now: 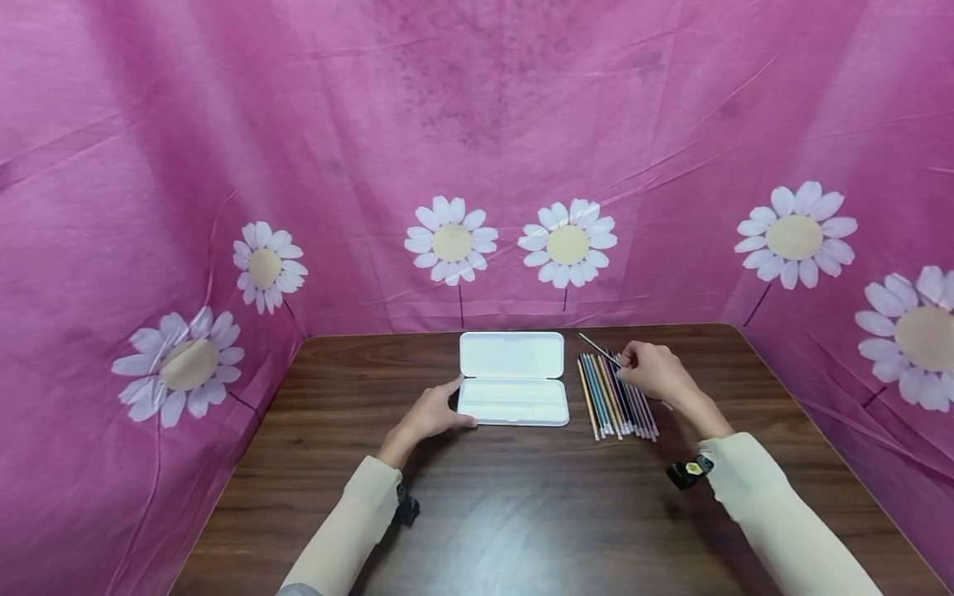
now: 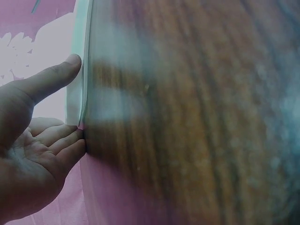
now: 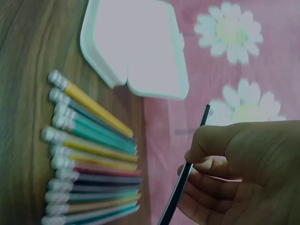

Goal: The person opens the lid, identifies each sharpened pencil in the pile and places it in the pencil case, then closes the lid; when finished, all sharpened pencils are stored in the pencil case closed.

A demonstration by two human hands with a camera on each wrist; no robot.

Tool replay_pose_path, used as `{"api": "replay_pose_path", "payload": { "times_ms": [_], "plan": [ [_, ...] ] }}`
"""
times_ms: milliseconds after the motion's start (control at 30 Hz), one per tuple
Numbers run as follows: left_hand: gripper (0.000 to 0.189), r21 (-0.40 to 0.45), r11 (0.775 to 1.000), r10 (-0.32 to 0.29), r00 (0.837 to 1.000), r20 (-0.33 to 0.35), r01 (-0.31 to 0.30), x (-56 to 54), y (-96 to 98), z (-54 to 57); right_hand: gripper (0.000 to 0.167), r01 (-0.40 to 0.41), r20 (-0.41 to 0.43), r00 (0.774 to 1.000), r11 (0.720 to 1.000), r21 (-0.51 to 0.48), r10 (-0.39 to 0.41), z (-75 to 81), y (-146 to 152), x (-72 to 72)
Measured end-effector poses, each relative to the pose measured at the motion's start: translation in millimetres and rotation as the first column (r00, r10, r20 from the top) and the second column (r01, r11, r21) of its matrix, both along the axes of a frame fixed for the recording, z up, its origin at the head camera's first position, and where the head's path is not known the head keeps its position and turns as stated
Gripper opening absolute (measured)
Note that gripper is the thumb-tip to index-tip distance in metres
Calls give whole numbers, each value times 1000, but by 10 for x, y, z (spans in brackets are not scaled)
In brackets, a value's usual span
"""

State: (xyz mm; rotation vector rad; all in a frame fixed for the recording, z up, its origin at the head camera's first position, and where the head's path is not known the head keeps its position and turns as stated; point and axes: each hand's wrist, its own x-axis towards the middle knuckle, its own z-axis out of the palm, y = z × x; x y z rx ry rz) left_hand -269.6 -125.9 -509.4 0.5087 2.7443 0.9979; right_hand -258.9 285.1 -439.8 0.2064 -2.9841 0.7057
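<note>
A white pencil case (image 1: 513, 401) lies unfolded on the table, its lid (image 1: 511, 354) laid back on the far side. My left hand (image 1: 432, 411) rests at the case's left end, thumb against the front edge and fingers extended along the side; in the left wrist view the straight thumb touches the case rim (image 2: 75, 98). Between thumb and fingertips, my right hand (image 1: 656, 370) pinches a dark pencil (image 3: 176, 194), tilted and held over the row. Beneath it, several pencils (image 1: 607, 406) lie side by side right of the case, their eraser ends toward me.
The dark wood table (image 1: 507, 505) reaches to a pink cloth backdrop (image 1: 507, 149) printed with white daisies, which hangs behind it and on both sides. A black wrist camera (image 1: 687, 472) sits on the right sleeve, another (image 1: 407, 507) on the left.
</note>
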Motion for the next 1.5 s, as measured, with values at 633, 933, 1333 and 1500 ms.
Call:
{"api": "replay_pose_path", "payload": {
  "times_ms": [633, 933, 1333, 1500],
  "plan": [
    [99, 3, 1000, 9, 1000, 1, -9, 16, 20, -6, 8, -286, -76, 953, 954, 87, 293, 340, -805, -116],
    [98, 11, 1000, 18, 1000, 8, -18, 9, 17, -11, 7, -394, -6, 917, 907, 150, 399, 375, -1118, -245],
    [98, 2, 1000, 1, 1000, -21, -1, 9, 11, -7, 15, -494, 40, 865, 835, 241, 500, 160, -1500, -396],
    [98, 3, 1000, -1, 1000, -14, 1, 10, 13, 5, 13, -475, 97, 880, 852, 221, 466, 45, -1601, -429]
  ]
}}
